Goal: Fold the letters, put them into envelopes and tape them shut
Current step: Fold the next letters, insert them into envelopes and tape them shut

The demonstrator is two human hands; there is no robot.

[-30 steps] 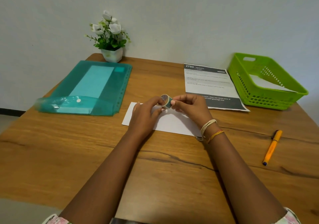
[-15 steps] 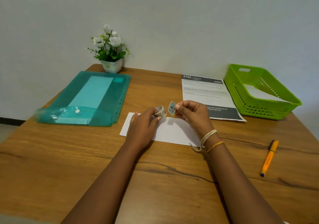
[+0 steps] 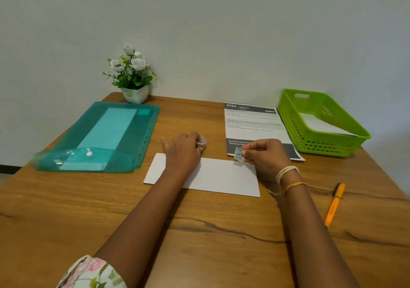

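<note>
1. White paper makes the envelope (image 3: pixel 213 176), which lies flat on the bench (image 3: pixel 199 232), under and between the two hands. Its long axis runs from the left hand side to the right hand side, with the right end a little nearer to the person. I cannot tell which face is up, because no flap shows.

2. A small piece of patterned tape (image 3: pixel 239 154) is pinched between the thumb and fingers of the right hand (image 3: pixel 264 154). This hand hovers just above the far right corner of the envelope, and the piece hangs from the fingertips with its printed face toward the camera.

3. The left hand (image 3: pixel 184 152) is closed around the tape roll (image 3: pixel 202 142) at the far edge of the envelope, and its wrist lies over the paper. The roll seems to touch the bench, but I cannot be sure.

4. The step in hand, as I judge it, is the taping of the envelope. The next move calls for bringing the piece down over the flap edge and pressing it flat, while the other hand keeps the envelope from sliding.

5. Beyond the right hand lie a printed sheet (image 3: pixel 253 121) and a green basket (image 3: pixel 332 148) with paper inside; an orange pen (image 3: pixel 332 205) lies to the right of the right wrist. Beyond the left hand lie a teal folder (image 3: pixel 133 136) and a small flower pot (image 3: pixel 134 93).
</note>
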